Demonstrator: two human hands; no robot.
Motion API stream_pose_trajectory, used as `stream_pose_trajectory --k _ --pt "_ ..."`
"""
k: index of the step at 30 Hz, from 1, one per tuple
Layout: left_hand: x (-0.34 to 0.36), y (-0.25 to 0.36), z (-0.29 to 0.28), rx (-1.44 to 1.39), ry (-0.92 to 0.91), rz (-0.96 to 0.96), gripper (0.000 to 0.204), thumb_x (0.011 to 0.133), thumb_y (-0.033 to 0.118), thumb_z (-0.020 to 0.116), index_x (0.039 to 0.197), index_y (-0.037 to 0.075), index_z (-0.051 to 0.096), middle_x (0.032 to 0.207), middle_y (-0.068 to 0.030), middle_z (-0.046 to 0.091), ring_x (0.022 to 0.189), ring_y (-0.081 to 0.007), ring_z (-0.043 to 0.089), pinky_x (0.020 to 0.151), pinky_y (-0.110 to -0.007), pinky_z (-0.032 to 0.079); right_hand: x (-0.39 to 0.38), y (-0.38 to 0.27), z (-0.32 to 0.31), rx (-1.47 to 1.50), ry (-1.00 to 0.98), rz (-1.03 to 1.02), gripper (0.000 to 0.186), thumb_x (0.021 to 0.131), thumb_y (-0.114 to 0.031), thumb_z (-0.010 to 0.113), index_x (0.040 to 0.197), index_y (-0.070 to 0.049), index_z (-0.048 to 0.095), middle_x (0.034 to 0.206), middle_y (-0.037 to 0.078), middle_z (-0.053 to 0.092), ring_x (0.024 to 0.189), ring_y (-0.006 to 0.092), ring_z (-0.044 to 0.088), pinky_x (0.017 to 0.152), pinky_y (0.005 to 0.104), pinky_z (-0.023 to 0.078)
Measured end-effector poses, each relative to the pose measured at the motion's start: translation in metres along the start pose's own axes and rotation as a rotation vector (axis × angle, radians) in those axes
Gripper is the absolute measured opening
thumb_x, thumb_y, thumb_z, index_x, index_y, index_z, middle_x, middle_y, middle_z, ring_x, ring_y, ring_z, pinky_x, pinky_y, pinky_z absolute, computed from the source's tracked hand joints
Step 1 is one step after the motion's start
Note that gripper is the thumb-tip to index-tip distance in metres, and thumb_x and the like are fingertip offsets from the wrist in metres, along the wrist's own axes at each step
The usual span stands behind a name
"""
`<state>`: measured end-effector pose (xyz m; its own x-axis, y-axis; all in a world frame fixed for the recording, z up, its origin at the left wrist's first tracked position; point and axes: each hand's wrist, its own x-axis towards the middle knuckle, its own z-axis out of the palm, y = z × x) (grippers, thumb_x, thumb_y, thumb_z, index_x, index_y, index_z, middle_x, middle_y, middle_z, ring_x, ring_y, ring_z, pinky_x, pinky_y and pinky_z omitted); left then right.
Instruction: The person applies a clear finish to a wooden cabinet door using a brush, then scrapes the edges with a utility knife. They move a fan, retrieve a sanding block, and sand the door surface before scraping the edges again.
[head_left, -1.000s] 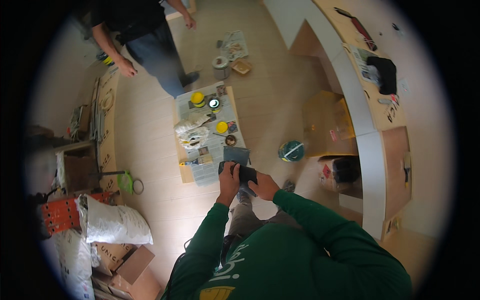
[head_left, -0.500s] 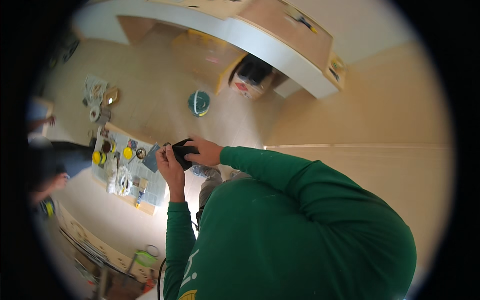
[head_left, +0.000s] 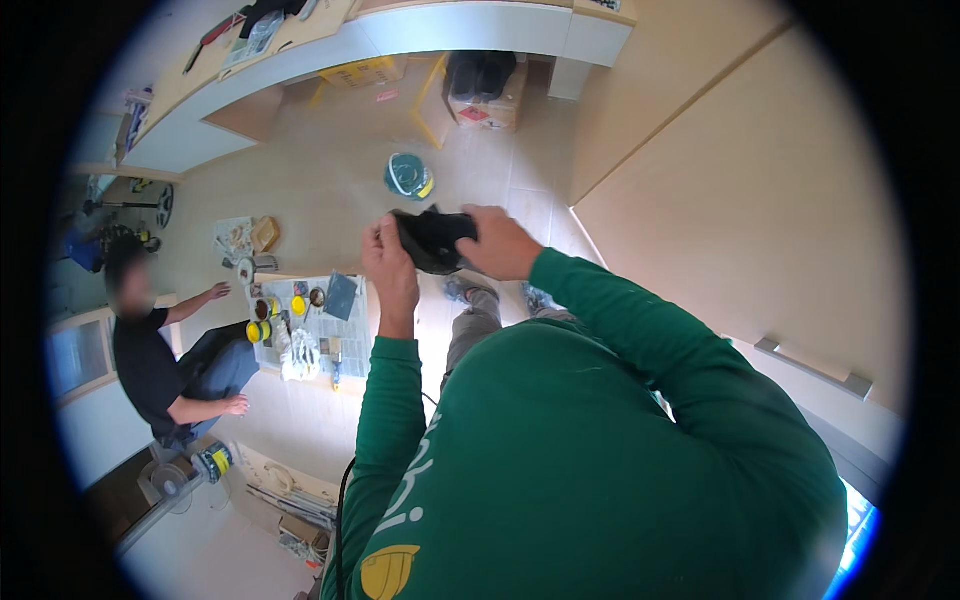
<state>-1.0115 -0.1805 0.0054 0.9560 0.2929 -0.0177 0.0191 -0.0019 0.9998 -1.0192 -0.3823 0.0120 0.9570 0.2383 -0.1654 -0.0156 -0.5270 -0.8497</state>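
Okay, so both hands are busy with one floppy black piece (head_left: 437,240), held out past the person's feet. The left hand (head_left: 390,265) has its left edge nipped between thumb and fingers; the right hand (head_left: 500,243) is closed on the other end, fingertips partly hidden. Both grips look closed, the piece spanning the gap between them.

Shoes (head_left: 540,296) sit just below on the floor (head_left: 330,225), which stretches left and forward. Left of the left hand is a newspaper-covered board (head_left: 350,340), its near corner close to that hand, with a dark flat sheet (head_left: 341,297) by its right edge. A green bucket (head_left: 409,176) stands beyond the hands, well apart from the board. Farther off, a white-edged counter (head_left: 450,35) curves across.
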Motion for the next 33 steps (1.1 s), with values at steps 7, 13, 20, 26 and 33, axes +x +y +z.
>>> stream_pose_trajectory --k 7,13,20,26,33 --pt "-0.067 0.021 0.045 -0.042 -0.293 -0.023 0.019 0.109 0.023 0.058 0.104 0.005 0.061 0.089 0.0037 0.058 0.08 -0.0034 0.05 0.073 -0.021 0.044 -0.085 0.034 -0.018 0.009 0.091 0.132 0.07 0.081 -0.04 0.068 0.134 0.005 0.061 0.121 0.031 0.067 0.118 0.0453 0.062 0.107 0.0502 0.048" --pt "-0.118 0.023 0.046 0.047 -0.457 0.041 0.021 0.108 0.023 0.059 0.105 0.003 0.06 0.091 0.0019 0.058 0.083 -0.0051 0.051 0.076 -0.022 0.044 -0.152 0.02 -0.043 -0.051 -0.136 0.273 0.056 0.075 -0.044 0.072 0.096 0.008 0.074 0.091 0.029 0.073 0.087 0.0427 0.071 0.082 0.0478 0.057" --pt "-0.194 -0.009 0.04 -0.121 -0.615 -0.075 0.021 0.107 0.025 0.062 0.104 0.004 0.063 0.091 0.002 0.059 0.083 -0.006 0.051 0.079 -0.023 0.045 -0.281 0.035 -0.029 0.076 0.083 0.373 0.056 0.084 -0.048 0.072 0.095 0.007 0.075 0.09 0.026 0.074 0.081 0.0362 0.071 0.079 0.0465 0.055" --pt "-0.224 0.015 0.033 -0.275 -0.714 -0.253 0.021 0.106 0.026 0.065 0.105 0.004 0.065 0.092 0.0039 0.06 0.083 -0.0048 0.051 0.079 -0.023 0.045 -0.39 -0.003 -0.048 0.12 0.221 0.53 0.059 0.093 -0.05 0.07 0.105 0.007 0.075 0.092 0.024 0.074 0.091 0.0347 0.072 0.086 0.0439 0.055" --pt "-0.246 0.045 0.046 -0.294 -0.83 -0.337 0.015 0.104 0.021 0.067 0.103 0.007 0.069 0.097 -0.0014 0.069 0.089 -0.0106 0.065 0.082 -0.027 0.054 -0.46 -0.007 -0.069 0.122 0.555 0.149 0.038 0.093 -0.03 0.075 0.113 0.002 0.073 0.111 0.023 0.073 0.104 0.0334 0.07 0.093 0.042 0.055"
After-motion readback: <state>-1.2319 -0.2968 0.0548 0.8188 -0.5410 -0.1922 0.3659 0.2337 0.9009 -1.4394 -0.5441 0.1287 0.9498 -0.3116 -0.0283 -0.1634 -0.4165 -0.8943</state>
